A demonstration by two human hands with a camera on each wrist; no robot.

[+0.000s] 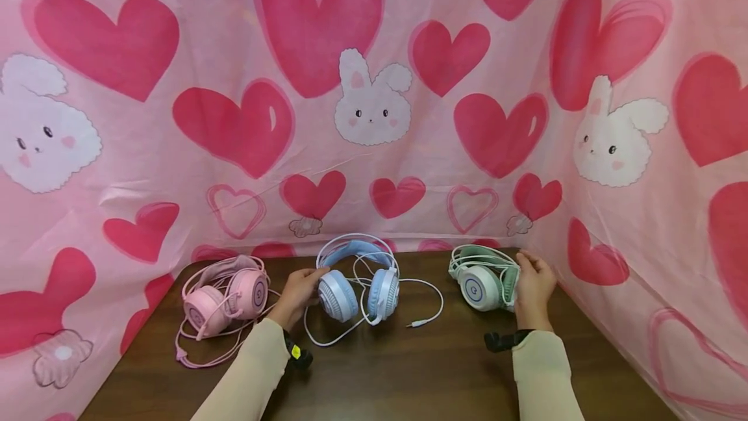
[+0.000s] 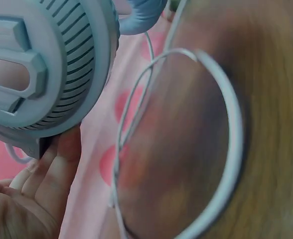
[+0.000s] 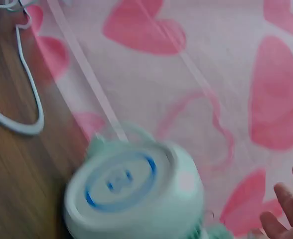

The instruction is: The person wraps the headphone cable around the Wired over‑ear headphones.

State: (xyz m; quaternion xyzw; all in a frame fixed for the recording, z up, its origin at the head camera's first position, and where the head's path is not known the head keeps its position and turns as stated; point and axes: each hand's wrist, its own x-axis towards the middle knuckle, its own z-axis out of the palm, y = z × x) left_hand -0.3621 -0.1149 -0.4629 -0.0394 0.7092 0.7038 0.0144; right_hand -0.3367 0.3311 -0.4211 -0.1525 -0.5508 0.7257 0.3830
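Note:
Blue-and-white headphones stand mid-table with their headband up. My left hand grips the outer side of their left ear cup; in the left wrist view its fingers lie behind the slotted cup. Their white cable loops on the table and ends in a bare plug. Pale green headphones sit at the right. My right hand is beside their right side. In the right wrist view, its spread fingers appear apart from the green ear cup.
Pink headphones with a coiled pink cable lie left of my left hand. Everything rests on a dark brown wooden table. A pink cloth printed with hearts and rabbits hangs behind and along both sides.

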